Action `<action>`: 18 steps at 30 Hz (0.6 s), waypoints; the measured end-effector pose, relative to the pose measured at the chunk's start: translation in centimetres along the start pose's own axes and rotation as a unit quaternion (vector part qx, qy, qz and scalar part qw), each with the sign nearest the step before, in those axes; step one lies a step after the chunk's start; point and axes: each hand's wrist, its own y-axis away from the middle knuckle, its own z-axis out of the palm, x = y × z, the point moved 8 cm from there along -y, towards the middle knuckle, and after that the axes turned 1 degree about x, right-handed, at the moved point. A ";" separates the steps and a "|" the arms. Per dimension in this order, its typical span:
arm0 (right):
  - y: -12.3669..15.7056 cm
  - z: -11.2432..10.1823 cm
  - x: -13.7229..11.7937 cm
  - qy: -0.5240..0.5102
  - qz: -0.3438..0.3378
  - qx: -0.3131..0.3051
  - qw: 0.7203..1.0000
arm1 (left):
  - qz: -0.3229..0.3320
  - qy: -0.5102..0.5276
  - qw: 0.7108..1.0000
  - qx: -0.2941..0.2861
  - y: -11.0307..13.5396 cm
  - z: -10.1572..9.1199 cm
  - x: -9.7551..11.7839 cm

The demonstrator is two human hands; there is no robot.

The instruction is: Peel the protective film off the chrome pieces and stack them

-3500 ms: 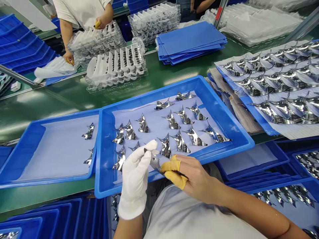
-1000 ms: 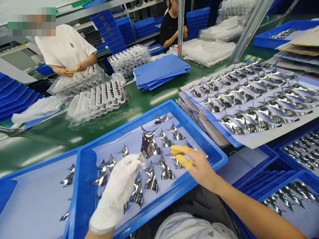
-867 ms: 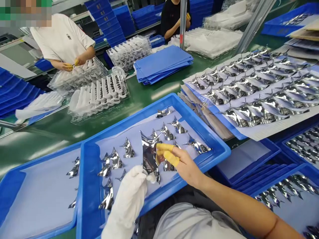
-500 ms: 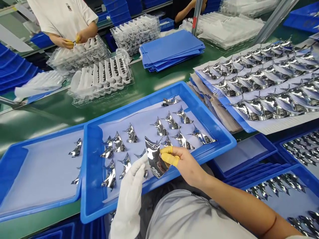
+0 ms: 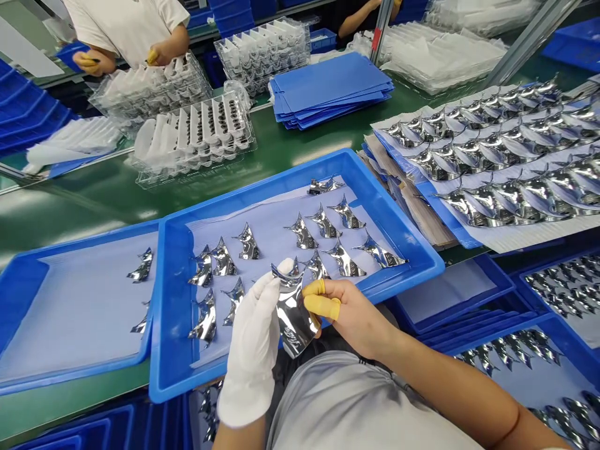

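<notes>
A shiny, curved chrome part [image 5: 295, 322] with pale script lettering near its lower end is held over the near side of a blue tray [image 5: 157, 375]. My left hand [image 5: 250, 344], in a white glove, is closed on its left edge. Yellow covers sit on the fingertips of my right hand [image 5: 359, 315], which pinches its right edge. Behind the hands, several similar pointed chrome parts [image 5: 347, 259] lie on the white sheet [image 5: 269, 234] lining the tray.
A second lined blue tray [image 5: 89, 312] adjoins on the left. At right, rows of chrome parts [image 5: 510, 187] lie on a stack of sheets. Blue sheets [image 5: 332, 84] and clear trays of parts [image 5: 197, 134] stand behind. Across the bench, a co-worker's hands [image 5: 164, 53] hover near packed trays.
The held part has tilted and come slightly nearer my body. My left hand has moved up and closed on its left edge. The co-worker's hands have moved apart.
</notes>
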 end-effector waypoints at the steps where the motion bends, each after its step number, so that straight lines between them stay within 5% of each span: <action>1: 0.0 0.1 -0.1 -0.002 -0.002 -0.005 1.000 | 0.011 -0.005 1.000 0.007 0.0 -0.1 0.2; 8: 0.0 0.1 0.0 -0.009 -0.001 -0.013 1.000 | 0.021 -0.018 1.000 0.011 0.0 -0.3 0.0; 18: 0.1 0.0 -0.5 -0.015 -0.004 0.014 1.000 | 0.008 -0.103 0.994 0.033 0.1 -2.8 -3.6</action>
